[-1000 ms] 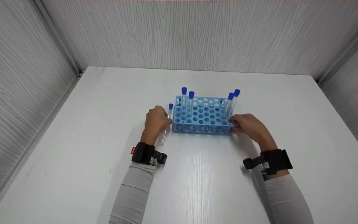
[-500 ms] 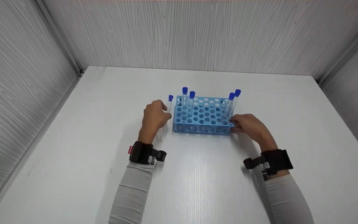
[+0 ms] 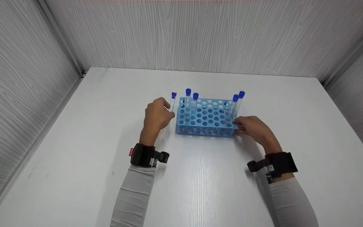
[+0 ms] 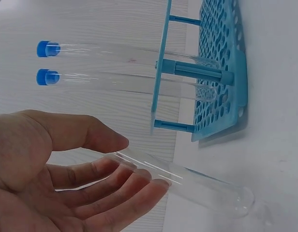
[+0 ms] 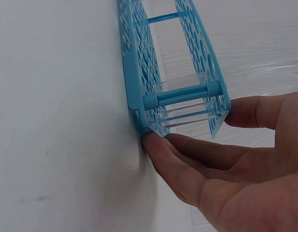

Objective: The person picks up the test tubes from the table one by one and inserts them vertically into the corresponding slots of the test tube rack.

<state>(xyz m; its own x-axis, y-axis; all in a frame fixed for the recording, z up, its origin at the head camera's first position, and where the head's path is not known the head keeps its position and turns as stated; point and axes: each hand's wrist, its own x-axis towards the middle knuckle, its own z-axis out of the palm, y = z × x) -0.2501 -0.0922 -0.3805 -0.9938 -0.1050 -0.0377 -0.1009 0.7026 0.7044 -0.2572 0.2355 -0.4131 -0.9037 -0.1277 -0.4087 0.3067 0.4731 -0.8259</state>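
Left of a blue test tube rack (image 3: 206,125), my left hand (image 3: 157,116) pinches a clear test tube with a blue cap (image 3: 173,94) between thumb and fingers. The left wrist view shows this test tube (image 4: 202,186) slanting, its rounded bottom low beside the rack; whether it touches the table I cannot tell. My right hand (image 3: 254,127) grips the rack's right end, thumb at the upper plate and fingers at the base, as the right wrist view shows. Two capped tubes (image 3: 191,105) stand in the rack's left part and two more (image 3: 235,105) in its right part.
The rack stands on a white table (image 3: 200,183). A grey wood-grained panel (image 3: 181,37) rises behind the table, with similar panels at left and right. Each wrist bears a black strap with a small camera (image 3: 143,155).
My left hand has lifted the test tube and moved away from me, the blue cap rising beside the rack. My right hand keeps its grip on the rack, nearly unmoved.
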